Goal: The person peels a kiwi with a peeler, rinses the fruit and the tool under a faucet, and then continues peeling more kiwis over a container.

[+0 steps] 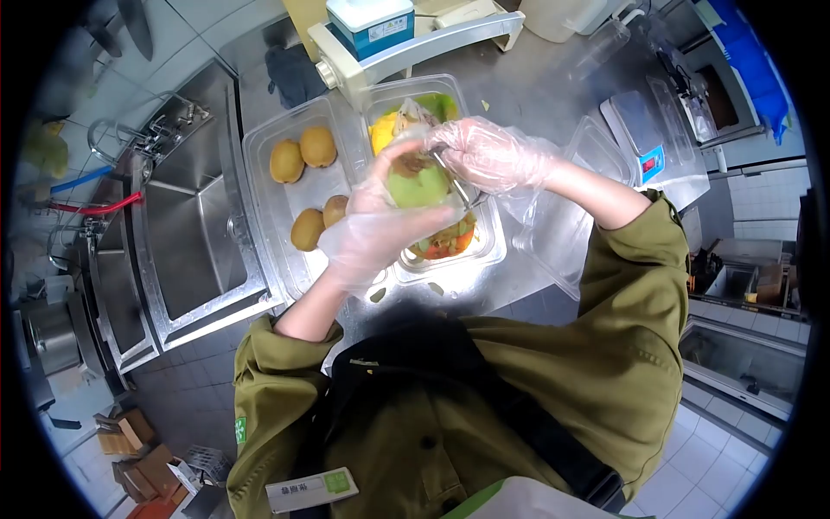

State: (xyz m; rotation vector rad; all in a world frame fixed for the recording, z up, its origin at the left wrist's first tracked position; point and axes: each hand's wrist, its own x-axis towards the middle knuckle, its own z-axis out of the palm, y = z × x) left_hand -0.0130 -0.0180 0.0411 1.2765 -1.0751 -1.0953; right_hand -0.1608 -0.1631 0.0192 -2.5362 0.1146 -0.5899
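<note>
Fruit (418, 185), partly peeled, fills the half-curled left hand (373, 227).

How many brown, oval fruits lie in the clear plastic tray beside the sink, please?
4: two brown fruits farther away; one nearer; another partly behind the gloved left hand, which may hide more.

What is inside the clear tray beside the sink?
The tray holds four visible brown fruits: two at the far end, two nearer. The left hand partly covers one nearer fruit and some of the tray; what lies beneath cannot be seen.
</note>
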